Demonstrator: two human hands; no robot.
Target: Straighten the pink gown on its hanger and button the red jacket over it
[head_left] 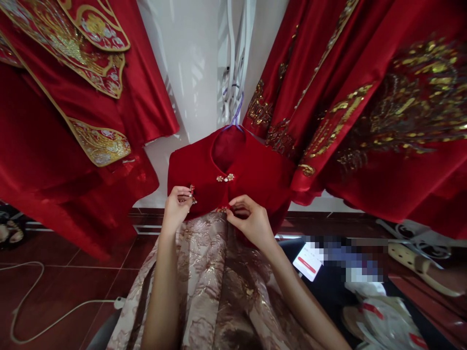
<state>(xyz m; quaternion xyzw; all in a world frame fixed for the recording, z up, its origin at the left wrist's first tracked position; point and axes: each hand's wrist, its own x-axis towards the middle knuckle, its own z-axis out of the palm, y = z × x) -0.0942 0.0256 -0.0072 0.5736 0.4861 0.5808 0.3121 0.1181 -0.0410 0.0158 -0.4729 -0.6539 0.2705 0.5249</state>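
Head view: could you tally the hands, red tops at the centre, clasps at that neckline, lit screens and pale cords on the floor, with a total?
Hands: 2 (left hand, right hand)
Red top: 1
Neckline clasp: 1
Lit screen: 1
Pale cord: 1
Total: 6

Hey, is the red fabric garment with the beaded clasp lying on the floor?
No, the red fabric garment with the beaded clasp hangs from a thin purple hanger.
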